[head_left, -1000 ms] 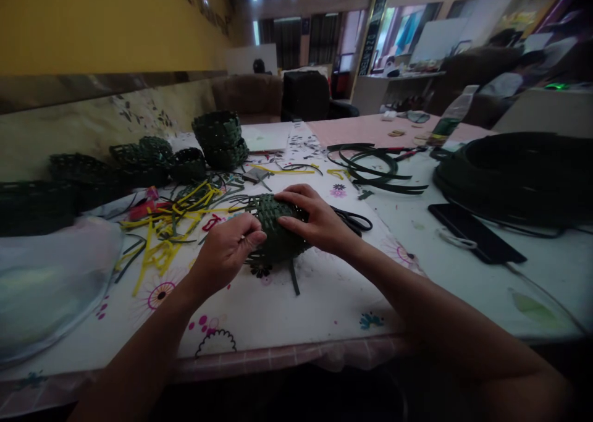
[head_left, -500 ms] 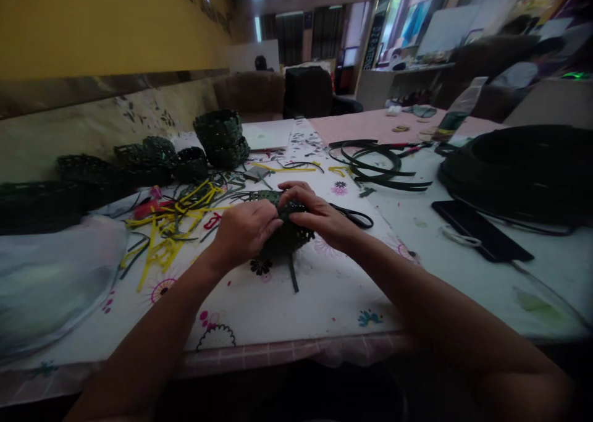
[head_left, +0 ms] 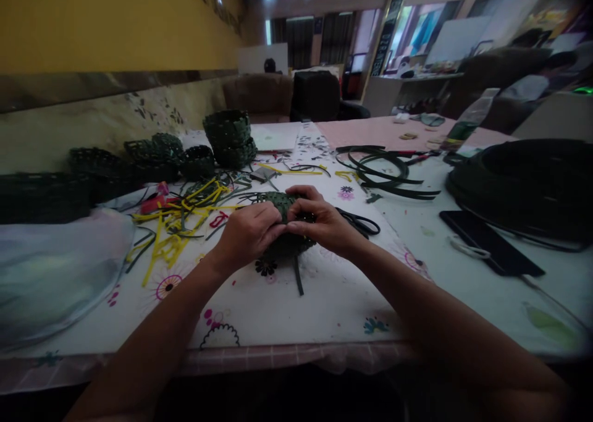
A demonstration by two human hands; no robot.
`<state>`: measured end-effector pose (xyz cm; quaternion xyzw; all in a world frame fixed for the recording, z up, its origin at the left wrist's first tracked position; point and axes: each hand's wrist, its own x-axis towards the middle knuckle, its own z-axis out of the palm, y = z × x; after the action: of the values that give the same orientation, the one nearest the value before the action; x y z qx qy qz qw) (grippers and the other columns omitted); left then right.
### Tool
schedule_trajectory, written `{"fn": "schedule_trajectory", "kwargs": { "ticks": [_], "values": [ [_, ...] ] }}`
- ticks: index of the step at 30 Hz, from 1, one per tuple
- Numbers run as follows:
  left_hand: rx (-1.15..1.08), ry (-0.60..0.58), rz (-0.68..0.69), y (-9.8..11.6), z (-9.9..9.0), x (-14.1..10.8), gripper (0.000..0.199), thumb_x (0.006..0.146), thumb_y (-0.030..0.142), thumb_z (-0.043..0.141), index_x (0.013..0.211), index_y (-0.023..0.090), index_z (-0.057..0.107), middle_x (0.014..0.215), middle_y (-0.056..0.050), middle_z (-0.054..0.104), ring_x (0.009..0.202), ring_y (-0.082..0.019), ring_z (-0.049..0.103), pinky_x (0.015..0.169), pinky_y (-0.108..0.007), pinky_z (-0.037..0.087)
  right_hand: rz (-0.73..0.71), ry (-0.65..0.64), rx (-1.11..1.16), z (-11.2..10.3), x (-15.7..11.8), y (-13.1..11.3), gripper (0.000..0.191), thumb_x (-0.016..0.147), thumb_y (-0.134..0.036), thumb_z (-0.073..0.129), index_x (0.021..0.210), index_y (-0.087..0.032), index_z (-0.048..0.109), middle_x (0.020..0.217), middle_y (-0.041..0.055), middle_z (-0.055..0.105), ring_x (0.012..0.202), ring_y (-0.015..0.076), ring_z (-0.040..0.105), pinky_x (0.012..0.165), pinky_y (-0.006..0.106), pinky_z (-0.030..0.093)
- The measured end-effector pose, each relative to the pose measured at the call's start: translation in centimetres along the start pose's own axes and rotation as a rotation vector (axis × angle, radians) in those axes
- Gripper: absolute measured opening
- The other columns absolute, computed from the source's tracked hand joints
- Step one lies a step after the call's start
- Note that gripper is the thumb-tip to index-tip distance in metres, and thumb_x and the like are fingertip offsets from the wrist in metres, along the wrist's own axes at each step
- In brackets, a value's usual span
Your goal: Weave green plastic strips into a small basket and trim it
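Note:
A small dark green woven basket (head_left: pixel 290 247) sits on the patterned tablecloth in front of me, with a loose strip hanging from its near side. My left hand (head_left: pixel 252 227) is closed on its left rim, thumb and fingers pinched. My right hand (head_left: pixel 319 221) pinches the rim too, fingers curled over the top, and the two thumbs nearly meet. What lies between the fingertips is hidden. Just right of the basket lie black-handled scissors (head_left: pixel 364 223), partly covered by my right hand.
Yellow and green strip scraps (head_left: pixel 180 224) litter the left side, beside a plastic bag (head_left: pixel 60 274). Finished-looking woven baskets (head_left: pixel 229 138) stand behind. To the right are loose strip loops (head_left: pixel 384 168), a large dark coil (head_left: pixel 523 187), a phone (head_left: pixel 493 243) and a bottle (head_left: pixel 467 122).
My right fingers, more spread over the basket before, have curled in and pinched at the rim beside my left thumb. The whole view has shifted slightly.

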<state>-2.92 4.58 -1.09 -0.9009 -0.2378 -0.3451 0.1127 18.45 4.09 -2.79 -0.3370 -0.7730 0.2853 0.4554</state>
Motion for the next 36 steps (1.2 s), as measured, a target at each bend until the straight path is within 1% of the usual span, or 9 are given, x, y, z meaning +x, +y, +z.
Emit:
{"fn": "schedule_trajectory", "kwargs": {
  "ticks": [7, 12, 15, 20, 24, 26, 28, 31, 36],
  "values": [
    [-0.016, 0.008, -0.087, 0.2, 0.1, -0.3, 0.026, 0.101, 0.033, 0.052, 0.081, 0.017, 0.057, 0.074, 0.000, 0.057, 0.067, -0.014, 0.052, 0.062, -0.026, 0.037, 0.051, 0.036, -0.015, 0.2, -0.3, -0.6, 0.016, 0.087, -0.032, 0.070, 0.076, -0.022, 0.065, 0.134, 0.0081, 0.053, 0.134, 0.0297, 0.047, 0.117, 0.053, 0.034],
    [-0.182, 0.068, -0.121, 0.1, 0.1, -0.6, 0.026, 0.099, 0.034, 0.057, 0.080, 0.017, 0.058, 0.074, 0.000, 0.055, 0.068, -0.013, 0.052, 0.063, -0.024, 0.038, 0.022, 0.039, -0.071, 0.4, -0.5, -0.8, 0.009, 0.087, -0.033, 0.072, 0.092, -0.026, 0.071, 0.142, 0.0083, 0.049, 0.143, 0.0306, 0.039, 0.120, 0.055, 0.028],
    [-0.300, 0.080, -0.173, 0.1, 0.3, -0.5, 0.025, 0.098, 0.035, 0.060, 0.081, 0.016, 0.061, 0.074, 0.001, 0.053, 0.070, -0.013, 0.052, 0.065, -0.023, 0.039, 0.054, 0.029, -0.065, 0.3, -0.5, -0.8, 0.007, 0.086, -0.032, 0.074, 0.086, -0.025, 0.073, 0.145, 0.0071, 0.048, 0.143, 0.0310, 0.039, 0.121, 0.055, 0.026],
    [-0.294, 0.067, -0.209, 0.9, 0.2, -0.5, 0.026, 0.097, 0.038, 0.060, 0.082, 0.016, 0.062, 0.076, 0.000, 0.054, 0.071, -0.013, 0.052, 0.066, -0.024, 0.038, 0.076, 0.068, 0.039, 0.6, -0.5, -0.8, 0.009, 0.084, -0.029, 0.075, 0.078, -0.024, 0.072, 0.137, 0.0064, 0.051, 0.137, 0.0295, 0.045, 0.119, 0.052, 0.028],
    [-0.321, 0.138, -0.494, 1.3, -0.7, -1.4, 0.030, 0.099, 0.044, 0.054, 0.091, 0.016, 0.060, 0.079, -0.001, 0.059, 0.073, -0.014, 0.055, 0.070, -0.026, 0.041, 0.121, 0.147, 0.143, 0.9, -0.6, -0.7, 0.007, 0.082, -0.028, 0.072, 0.077, -0.024, 0.070, 0.133, 0.0063, 0.051, 0.131, 0.0288, 0.048, 0.114, 0.052, 0.035],
    [-0.324, 0.094, -0.651, 1.2, -1.0, -2.1, 0.037, 0.100, 0.047, 0.050, 0.083, 0.016, 0.060, 0.077, -0.002, 0.059, 0.074, -0.015, 0.054, 0.071, -0.028, 0.040, 0.137, 0.157, 0.171, 0.9, -0.7, -0.6, 0.008, 0.082, -0.029, 0.072, 0.076, -0.024, 0.069, 0.133, 0.0062, 0.051, 0.130, 0.0290, 0.048, 0.113, 0.052, 0.036],
    [-0.446, -0.046, -0.724, 1.0, -1.1, -2.4, 0.046, 0.099, 0.054, 0.047, 0.074, 0.016, 0.058, 0.073, -0.002, 0.057, 0.073, -0.016, 0.052, 0.069, -0.029, 0.038, 0.134, 0.155, 0.186, 0.9, -0.8, -0.6, 0.008, 0.081, -0.029, 0.072, 0.075, -0.024, 0.069, 0.132, 0.0059, 0.051, 0.131, 0.0288, 0.047, 0.114, 0.052, 0.036],
    [-0.830, -0.213, -0.796, 0.6, -0.6, -2.3, 0.057, 0.091, 0.069, 0.049, 0.070, 0.017, 0.053, 0.068, 0.001, 0.049, 0.066, -0.014, 0.044, 0.062, -0.027, 0.035, 0.119, 0.150, 0.190, 1.0, -0.9, -0.7, 0.008, 0.080, -0.029, 0.073, 0.074, -0.024, 0.069, 0.132, 0.0049, 0.051, 0.131, 0.0288, 0.047, 0.115, 0.052, 0.034],
    [-1.197, -0.218, -0.947, 0.7, 0.6, -1.6, 0.067, 0.066, 0.080, 0.070, 0.066, 0.017, 0.049, 0.061, 0.004, 0.042, 0.058, -0.010, 0.036, 0.055, -0.024, 0.030, 0.134, 0.149, 0.178, 1.0, -0.9, -0.9, 0.011, 0.079, -0.028, 0.071, 0.070, -0.023, 0.067, 0.130, 0.0051, 0.052, 0.128, 0.0294, 0.049, 0.114, 0.052, 0.036]
  ]
}}
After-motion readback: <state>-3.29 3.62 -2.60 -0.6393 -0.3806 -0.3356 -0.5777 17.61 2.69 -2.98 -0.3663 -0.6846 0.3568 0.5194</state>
